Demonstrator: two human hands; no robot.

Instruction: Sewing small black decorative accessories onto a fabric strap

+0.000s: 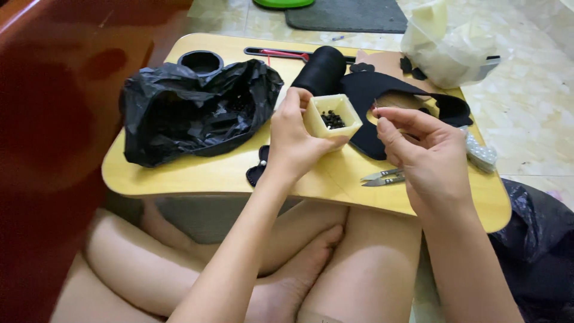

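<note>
My left hand point(293, 134) holds a small pale-yellow square cup point(344, 122) filled with tiny black beads point(332, 119), raised a little above a low wooden lap table point(197, 173). Just right of the cup, my right hand point(421, 149) has its thumb and forefinger pinched together; something very small and thin may be between them, too fine to make out. A cut piece of black fabric point(382, 96) lies under and behind both hands. A pair of small metal thread snips point(382, 177) lies on the table below my right hand.
A crumpled black plastic bag point(191, 110) fills the table's left half, with a black round ring point(201, 61) behind it. A black roll point(321, 69), a clear plastic bag point(448, 42) and a beaded strip point(481, 154) sit at the back and right. My crossed legs are under the table.
</note>
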